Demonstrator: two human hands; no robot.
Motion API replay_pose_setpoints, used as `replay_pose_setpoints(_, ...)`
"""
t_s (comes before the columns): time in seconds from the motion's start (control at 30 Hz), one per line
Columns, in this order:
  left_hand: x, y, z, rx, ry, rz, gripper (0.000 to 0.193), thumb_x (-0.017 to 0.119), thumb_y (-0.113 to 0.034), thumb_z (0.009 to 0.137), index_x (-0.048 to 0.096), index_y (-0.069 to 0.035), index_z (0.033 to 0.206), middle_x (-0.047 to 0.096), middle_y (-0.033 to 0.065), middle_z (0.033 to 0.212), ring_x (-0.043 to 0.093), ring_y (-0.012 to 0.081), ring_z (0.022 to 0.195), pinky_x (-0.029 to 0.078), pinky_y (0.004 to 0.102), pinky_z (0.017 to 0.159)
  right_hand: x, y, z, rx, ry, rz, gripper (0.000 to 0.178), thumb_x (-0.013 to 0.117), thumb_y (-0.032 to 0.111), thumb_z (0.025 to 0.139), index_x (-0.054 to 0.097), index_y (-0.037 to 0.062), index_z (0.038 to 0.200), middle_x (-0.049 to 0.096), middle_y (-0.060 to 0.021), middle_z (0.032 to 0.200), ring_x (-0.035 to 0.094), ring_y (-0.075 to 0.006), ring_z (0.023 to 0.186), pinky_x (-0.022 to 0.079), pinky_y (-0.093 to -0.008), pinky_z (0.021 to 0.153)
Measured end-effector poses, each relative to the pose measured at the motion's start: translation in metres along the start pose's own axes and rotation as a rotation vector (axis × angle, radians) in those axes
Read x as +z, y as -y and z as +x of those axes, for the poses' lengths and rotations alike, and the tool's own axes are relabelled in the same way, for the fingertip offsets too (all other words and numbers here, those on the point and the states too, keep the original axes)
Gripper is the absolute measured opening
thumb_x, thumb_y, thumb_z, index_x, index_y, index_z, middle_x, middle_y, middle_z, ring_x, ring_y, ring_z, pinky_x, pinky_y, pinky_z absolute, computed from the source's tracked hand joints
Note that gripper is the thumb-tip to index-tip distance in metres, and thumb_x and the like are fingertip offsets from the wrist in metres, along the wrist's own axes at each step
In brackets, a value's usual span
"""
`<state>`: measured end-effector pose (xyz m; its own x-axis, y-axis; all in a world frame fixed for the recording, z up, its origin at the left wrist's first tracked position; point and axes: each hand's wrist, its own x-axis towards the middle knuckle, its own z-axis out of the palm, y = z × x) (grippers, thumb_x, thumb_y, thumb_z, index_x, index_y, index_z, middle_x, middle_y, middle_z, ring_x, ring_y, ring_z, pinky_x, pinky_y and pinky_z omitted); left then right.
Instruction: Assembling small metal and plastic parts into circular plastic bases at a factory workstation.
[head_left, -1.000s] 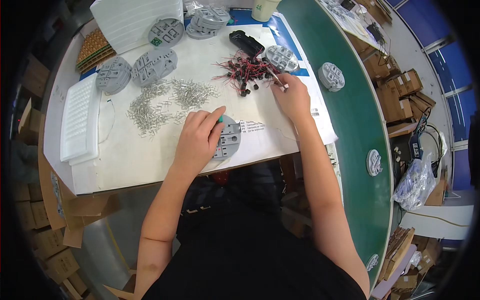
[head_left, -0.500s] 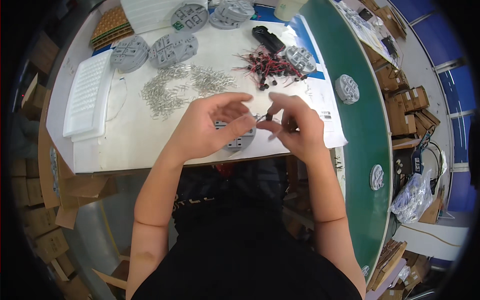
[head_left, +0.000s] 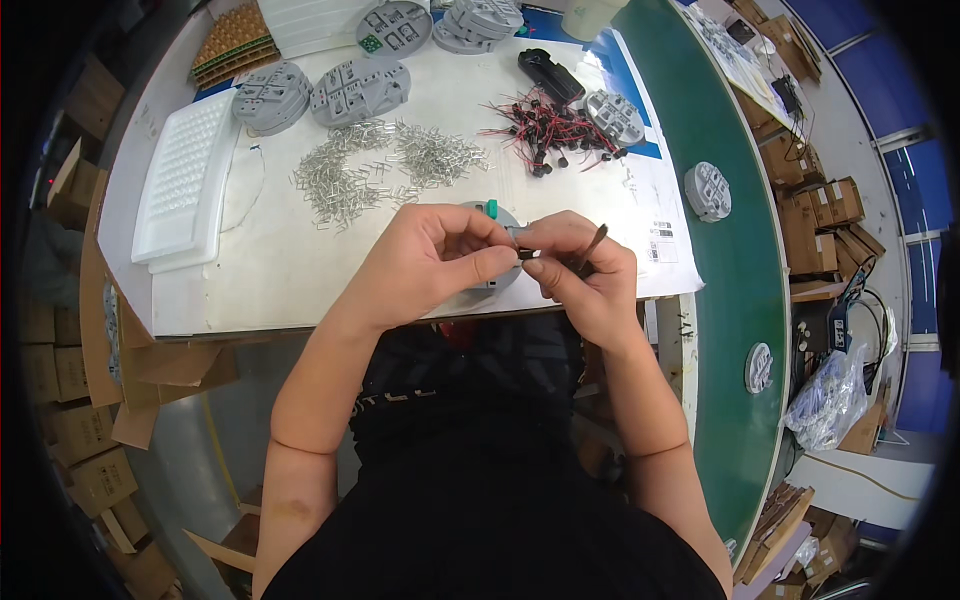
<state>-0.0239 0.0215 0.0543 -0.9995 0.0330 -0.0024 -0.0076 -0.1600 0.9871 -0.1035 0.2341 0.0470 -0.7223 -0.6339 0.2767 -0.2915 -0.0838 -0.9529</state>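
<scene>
Over the near edge of the worktable, my left hand (head_left: 425, 260) and my right hand (head_left: 588, 270) meet fingertip to fingertip. Both pinch a small black part (head_left: 528, 254), mostly covered by the fingers. A slim dark stick-like tool (head_left: 597, 240) pokes up from between the fingers of my right hand; its other end is hidden. Beneath the hands lies a round grey plastic disc (head_left: 490, 285), largely hidden, with a green piece (head_left: 491, 208) at its far edge. Beyond the right hand sits a pile of black components with red wires (head_left: 550, 130).
Loose metal pins (head_left: 345, 175) spread across the table's middle. A white tray (head_left: 185, 185) stands at left. More grey discs (head_left: 360, 92) are stacked at the back, near a black case (head_left: 550, 76). A green conveyor belt (head_left: 735, 300) at right carries several discs.
My hands have come together, and the left fingers now grip the small black part with the right ones. The view has shifted slightly. The green piece on the disc has come into sight.
</scene>
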Motion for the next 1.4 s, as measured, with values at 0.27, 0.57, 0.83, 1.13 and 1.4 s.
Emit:
replay_pose_setpoints(0.27,-0.017,0.018,0.007,-0.265,0.169,-0.404,0.020,0.079,-0.017,0.096,0.077,0.002,0.101,0.074,0.0026,0.088,0.066,0.0072,0.076,0.052,0.0230,0.069,0.003,-0.013,-0.005,0.086,-0.048,0.129,0.015,0.077,-0.004,0.092,0.075,0.0000,0.106,0.070,-0.0014,0.102,0.059,-0.0081,0.074,0.048,-0.0247,0.062)
replay_pose_setpoints(0.57,0.002,0.019,0.010,-0.126,-0.117,0.719,0.019,0.078,-0.016,0.086,0.075,0.000,0.095,0.073,0.0097,0.082,0.063,0.0224,0.066,0.052,0.0360,0.065,-0.008,-0.008,0.010,-0.117,0.145,-0.805,0.014,0.076,0.002,0.084,0.074,0.0044,0.098,0.068,-0.0112,0.094,0.067,-0.0310,0.071,0.055,-0.0417,0.065)
replay_pose_setpoints(0.83,0.009,0.056,0.007,0.124,-0.265,0.844,0.020,0.080,-0.016,0.082,0.072,-0.004,0.096,0.060,0.0067,0.074,0.057,0.0267,0.078,0.047,0.0412,0.071,-0.001,-0.004,0.024,0.029,0.334,-1.092,0.007,0.074,0.007,0.086,0.071,0.0029,0.091,0.066,-0.0133,0.089,0.068,-0.0385,0.077,0.053,-0.0493,0.066)
replay_pose_setpoints(1.13,0.001,0.057,-0.006,0.244,-0.204,0.737,0.082,0.092,-0.018,0.071,0.057,-0.012,0.144,0.059,0.0097,0.109,0.057,0.0242,0.090,0.052,0.0392,0.080,-0.006,-0.012,0.009,-0.212,0.242,-0.943,0.024,0.067,0.016,0.101,0.066,0.0006,0.082,0.063,-0.0112,0.079,0.065,-0.0339,0.062,0.051,-0.0426,0.056)
replay_pose_setpoints(1.4,0.005,0.040,-0.004,0.152,-0.232,0.861,0.094,0.094,-0.027,0.065,0.052,-0.015,0.148,0.057,0.0108,0.125,0.067,0.0330,0.107,0.056,0.0454,0.090,0.030,-0.035,0.040,0.057,-0.180,0.310,0.061,0.038,0.038,0.118,0.055,0.0041,0.070,0.050,-0.0037,0.063,0.043,-0.0104,0.051,0.035,-0.0260,0.048)
